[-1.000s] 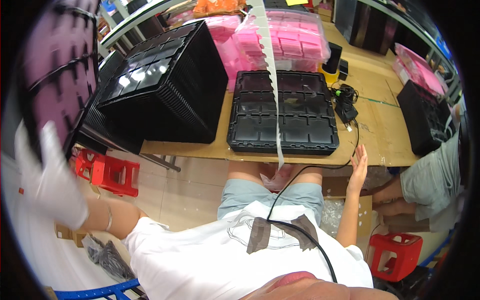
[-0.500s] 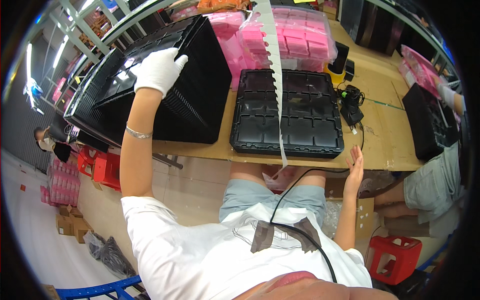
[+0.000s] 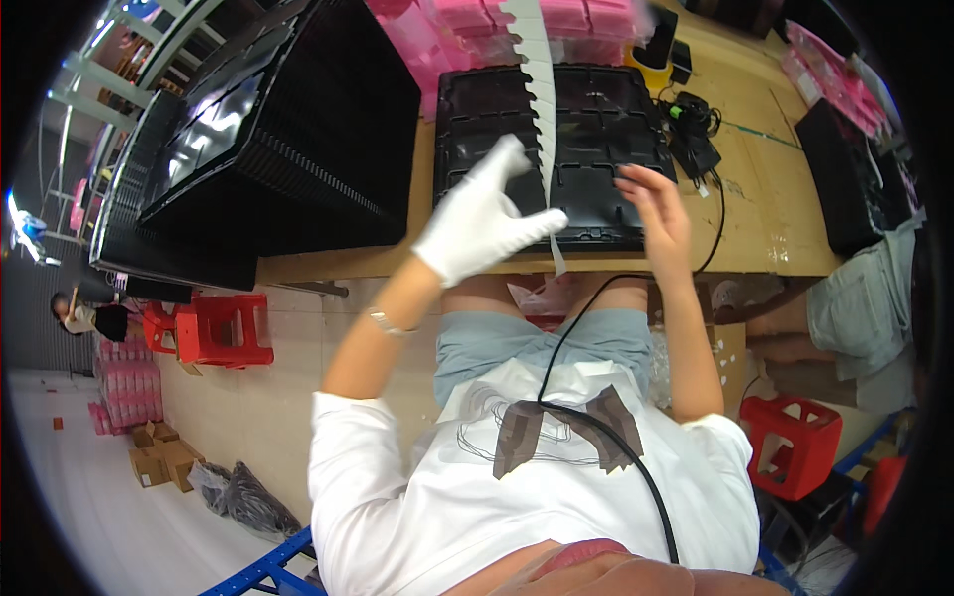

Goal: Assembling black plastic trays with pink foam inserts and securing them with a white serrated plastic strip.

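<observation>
My left hand (image 3: 487,217), in a white glove, hovers over the near left part of a black compartmented plastic tray (image 3: 601,134). Its thumb and fingers are spread and hold nothing. Bare and with fingers stretched out, slightly bent, my right hand (image 3: 660,214) is at the tray's near right corner, also holding nothing. I cannot tell whether either hand touches the tray. A white strip with a notched edge (image 3: 541,84) runs down across the view between my hands, past the table's front edge. To the left stands a tall stack of black trays (image 3: 343,129).
Pink packs in clear plastic (image 3: 596,18) lie behind the tray. A black power adapter (image 3: 694,154) and a yellow tape roll (image 3: 651,75) are right of it. Another person in grey shorts (image 3: 860,308) stands at the right. Red stools (image 3: 224,333) and a black cable (image 3: 636,487) are in view.
My left hand has left the top of the tall stack and come right and down over the tray. My right hand has risen from the table's front edge to the tray's corner. The view has shifted.
</observation>
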`<state>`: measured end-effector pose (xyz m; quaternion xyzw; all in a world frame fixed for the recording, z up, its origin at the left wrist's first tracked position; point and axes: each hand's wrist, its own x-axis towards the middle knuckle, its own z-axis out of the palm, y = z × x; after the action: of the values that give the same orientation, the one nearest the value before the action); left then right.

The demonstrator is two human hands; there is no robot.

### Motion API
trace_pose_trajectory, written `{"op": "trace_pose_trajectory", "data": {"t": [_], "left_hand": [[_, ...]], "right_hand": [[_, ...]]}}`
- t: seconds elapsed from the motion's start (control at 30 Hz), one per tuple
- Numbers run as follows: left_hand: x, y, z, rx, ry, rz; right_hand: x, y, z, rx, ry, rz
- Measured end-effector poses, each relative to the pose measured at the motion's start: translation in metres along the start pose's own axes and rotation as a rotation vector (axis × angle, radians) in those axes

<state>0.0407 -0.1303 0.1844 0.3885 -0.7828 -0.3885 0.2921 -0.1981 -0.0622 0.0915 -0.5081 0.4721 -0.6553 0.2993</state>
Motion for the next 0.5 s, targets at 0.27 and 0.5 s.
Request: {"op": "trace_pose_trajectory", "data": {"t": [0.27,0.5], "left_hand": [[-0.017,-0.062,0.039,-0.779,0.117,-0.245],[-0.031,-0.084,0.022,-0.753,0.333,-0.386]], "right_hand": [[-0.02,0.009,0.079,0.272,-0.269,0.46],[-0.026,0.012,0.117,0.17,-0.158,0.353]]}}
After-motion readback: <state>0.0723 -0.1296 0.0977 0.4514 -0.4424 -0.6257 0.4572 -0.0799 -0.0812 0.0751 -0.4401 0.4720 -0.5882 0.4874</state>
